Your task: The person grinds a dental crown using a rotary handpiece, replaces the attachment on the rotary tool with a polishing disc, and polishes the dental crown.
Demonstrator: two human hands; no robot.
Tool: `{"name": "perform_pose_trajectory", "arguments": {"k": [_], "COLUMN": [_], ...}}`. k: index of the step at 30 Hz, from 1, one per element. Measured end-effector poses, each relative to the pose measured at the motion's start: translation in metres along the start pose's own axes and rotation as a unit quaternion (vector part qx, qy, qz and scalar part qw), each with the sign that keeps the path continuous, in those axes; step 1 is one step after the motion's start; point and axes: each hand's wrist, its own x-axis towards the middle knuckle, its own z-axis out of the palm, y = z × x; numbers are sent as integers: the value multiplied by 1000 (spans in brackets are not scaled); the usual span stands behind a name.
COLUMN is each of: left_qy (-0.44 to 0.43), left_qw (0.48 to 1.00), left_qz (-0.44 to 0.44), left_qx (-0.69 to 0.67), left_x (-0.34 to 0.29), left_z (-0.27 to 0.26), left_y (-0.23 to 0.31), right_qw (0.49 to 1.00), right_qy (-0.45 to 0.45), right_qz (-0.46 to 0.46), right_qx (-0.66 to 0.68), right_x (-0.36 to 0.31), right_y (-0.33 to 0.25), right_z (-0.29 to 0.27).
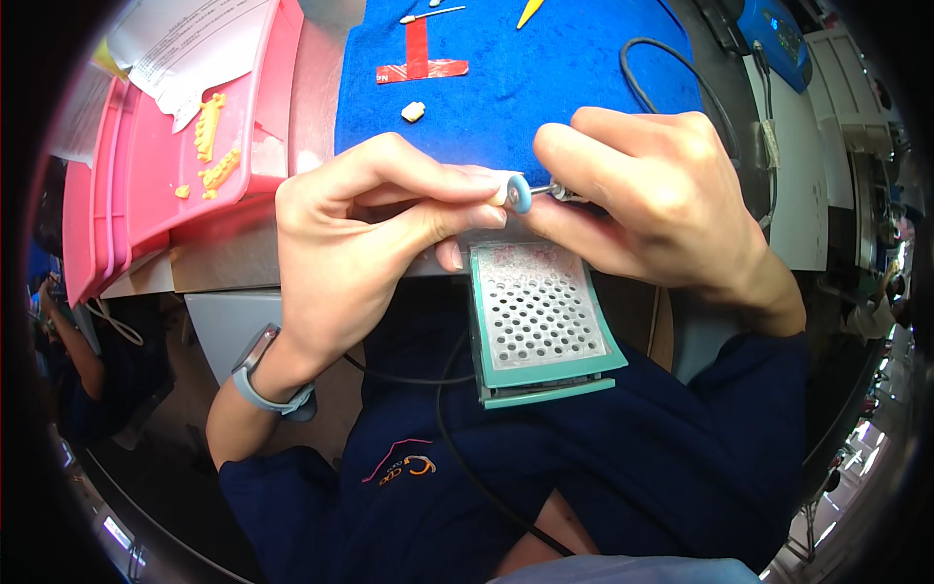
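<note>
Blue towel (593, 83) beyond fingers (433, 179), presumably cushioning surface (313, 88). Green-framed grille (555, 369) just below fingers, likely catching debris. Right hand (652, 190): fingers closed round rotary handpiece (561, 192), apparently steadying it. Left hand (350, 229): fingers gripping, just beside blue disc (522, 196), small pale piece (503, 182), apparently for control.

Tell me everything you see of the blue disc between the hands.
The blue disc is small, round and fairly thin, with a smooth-looking pale blue surface and a grey, metal-looking centre. It stands on edge, its face turned toward the left hand, mounted on the slim shaft of a metal tool held in the right hand. A small pale piece in the left fingertips sits right at it; whether they touch, or whether it is spinning, I can't tell.
</note>
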Motion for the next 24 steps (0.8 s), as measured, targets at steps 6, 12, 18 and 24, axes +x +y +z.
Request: {"name": "perform_pose_trajectory", "arguments": {"k": [6, 12, 18, 24], "left_qy": [-7, -6, 1, 9], "left_qw": [1000, 1000, 999, 999], "left_qz": [10, 8, -42, -24], "left_qx": [-3, -2, -29, -23], "left_x": [0, 0, -1, -1], "left_z": [-1, 0, -2, 0], "left_y": [-1, -1, 4, 3], "right_qw": [1000, 1000, 1000, 1000], "right_qy": [4, 1, 19, 26], "right_qz": [-10, -5, -5, -13], "right_qx": [21, 9, 1, -2], "right_x": [-1, -1, 2, 1], "right_y": [-2, -4, 7, 3], "right_z": [2, 1, -2, -1]}}
